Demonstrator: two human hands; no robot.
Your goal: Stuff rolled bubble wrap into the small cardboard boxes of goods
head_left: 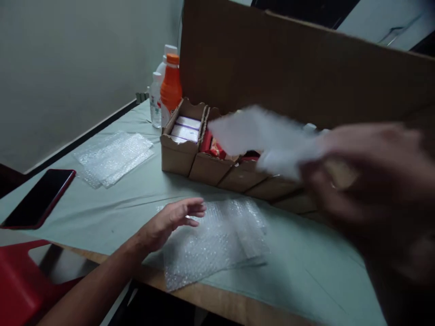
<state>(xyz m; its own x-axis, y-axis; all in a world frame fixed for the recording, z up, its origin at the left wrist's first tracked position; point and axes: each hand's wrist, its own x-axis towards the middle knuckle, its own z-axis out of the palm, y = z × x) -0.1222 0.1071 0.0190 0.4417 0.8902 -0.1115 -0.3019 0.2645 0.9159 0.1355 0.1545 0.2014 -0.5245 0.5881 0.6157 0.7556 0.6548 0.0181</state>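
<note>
My left hand (170,222) hovers just above the left edge of a sheet of bubble wrap (217,240) on the table, fingers stretched out and apart, holding nothing. My right hand (367,181) is close to the camera and smeared by motion; it grips a white, soft-looking sheet or packet (268,136) that it holds over a row of small open cardboard boxes (210,158). The leftmost box holds white packs (185,129), the one beside it red packs (212,145).
A large upright cardboard flap (306,68) stands behind the boxes. An orange bottle (170,86) and clear bottles (155,99) stand at the far left of them. More bubble wrap (113,156) and a dark phone (39,197) lie left on the pale green cloth (306,267). A red chair (20,280) sits below.
</note>
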